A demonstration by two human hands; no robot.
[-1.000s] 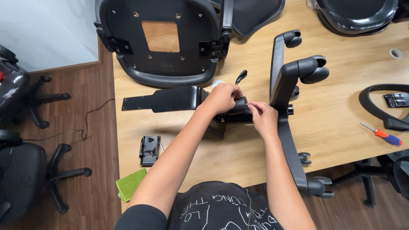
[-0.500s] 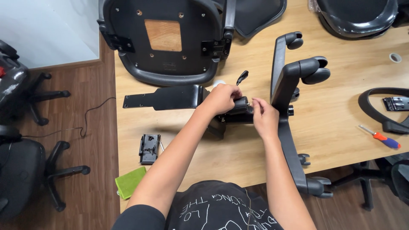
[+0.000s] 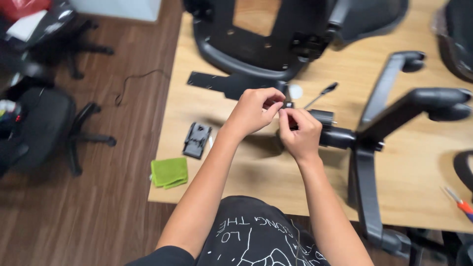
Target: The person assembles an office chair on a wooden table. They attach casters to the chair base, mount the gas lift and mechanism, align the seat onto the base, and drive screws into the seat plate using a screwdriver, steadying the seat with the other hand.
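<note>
your view has swung left since before, both hands staying pinched at the black chair mechanism. your left hand and right hand close together on a small part, hidden by fingers. left of it lie a black bracket and green cloth.

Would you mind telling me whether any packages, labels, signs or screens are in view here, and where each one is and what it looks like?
No packages, signs or screens show.
Round white sticker: on the wooden table, just beyond both hands, by the black flat bracket; too blurred to tell more.
White hand-drawn lettering: on the person's black shirt, bottom centre.
</note>
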